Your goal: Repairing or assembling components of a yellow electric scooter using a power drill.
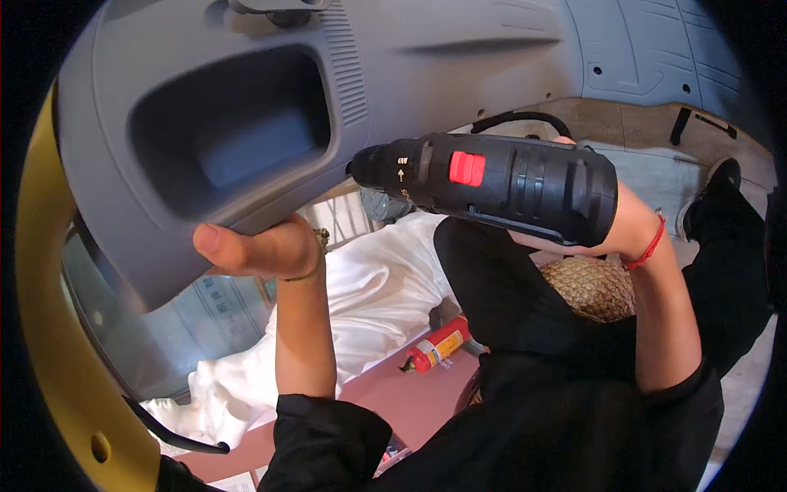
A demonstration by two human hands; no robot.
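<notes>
A large grey moulded plastic panel [238, 215] with a deep recessed pocket [254, 156] fills the upper left. My left hand [266, 250] grips its lower edge, thumb laid on the face and the fingers mostly hidden behind. In my right hand [630, 220] is a black cordless drill [525, 184] with a red sliding switch on top. The drill lies nearly level, its nose pointing left against or very near the panel's side, just right of the pocket; I cannot tell whether they touch. Drill body and angle hide its handle and most of my right fingers.
A curved yellow frame [37, 287] runs down the left. Below the panel lie a white sculpted form [377, 283] and a red fire extinguisher [438, 344] on a pinkish surface [361, 410]. A woven straw-coloured object [590, 287] sits by my leg. Blue-grey panelling [656, 49] stands beyond.
</notes>
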